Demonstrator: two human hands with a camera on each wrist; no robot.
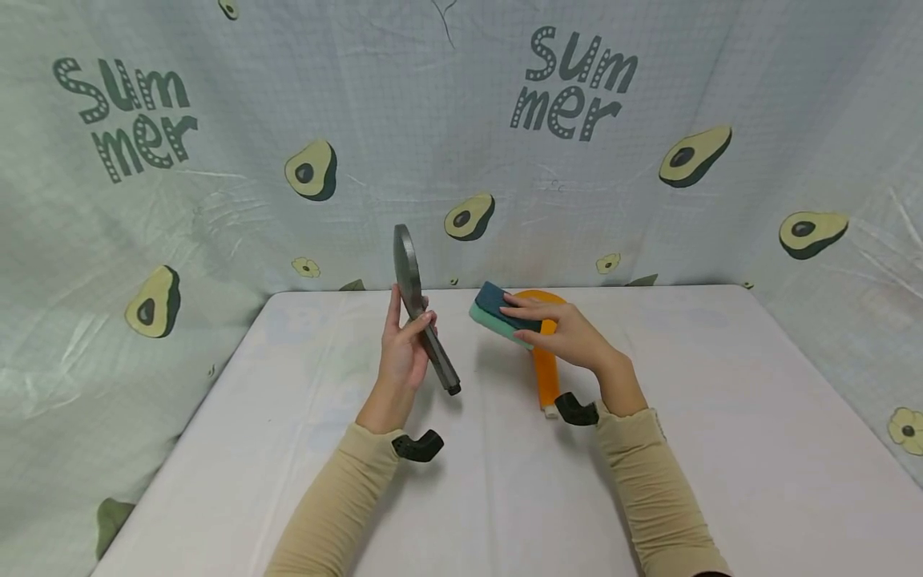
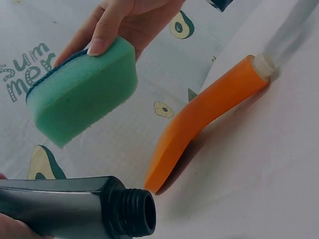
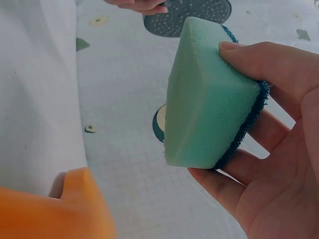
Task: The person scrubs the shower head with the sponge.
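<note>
My left hand grips a dark grey shower head by its handle, holding it above the table, with the round head up and the end toward me. In the left wrist view the handle's threaded end shows. The nozzle-dotted spray face appears at the top of the right wrist view. My right hand pinches a sponge, light green foam with a dark blue scouring layer, thumb on the foam. It is held in the air, apart from the grey shower head. Below it, an orange shower head lies on the table.
The white-covered table ends at a hanging pale sheet with avocado and lettering prints. Black mounts stick out from both wrists. The orange shower head's pale connector end points toward me.
</note>
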